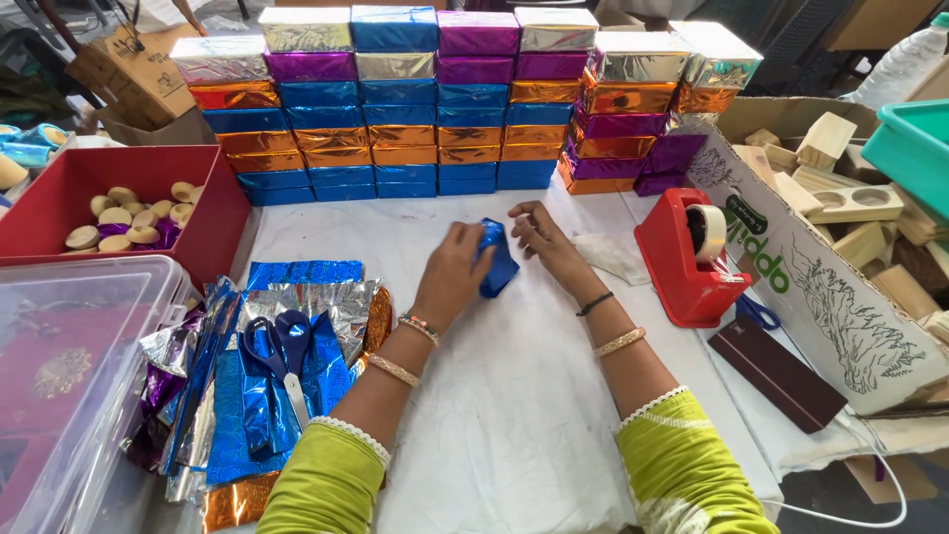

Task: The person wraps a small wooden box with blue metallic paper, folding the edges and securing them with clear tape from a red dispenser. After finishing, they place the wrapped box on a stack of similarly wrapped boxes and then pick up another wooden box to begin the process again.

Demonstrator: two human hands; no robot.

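Observation:
A small box wrapped in shiny blue foil [497,263] lies on the white table cover in front of me. My left hand [454,273] grips its left side, fingers curled over the foil. My right hand [537,234] sits just right of the box, its fingertips touching the foil's top edge. Both wrists wear bangles, and the sleeves are yellow-green.
A wall of foil-wrapped boxes [435,109] stands behind. Loose foil sheets with blue scissors [282,346] lie at the left, by a red tray of wooden discs [129,213] and a clear bin [69,366]. A red tape dispenser [692,257] and a carton of wooden blocks [840,198] sit right.

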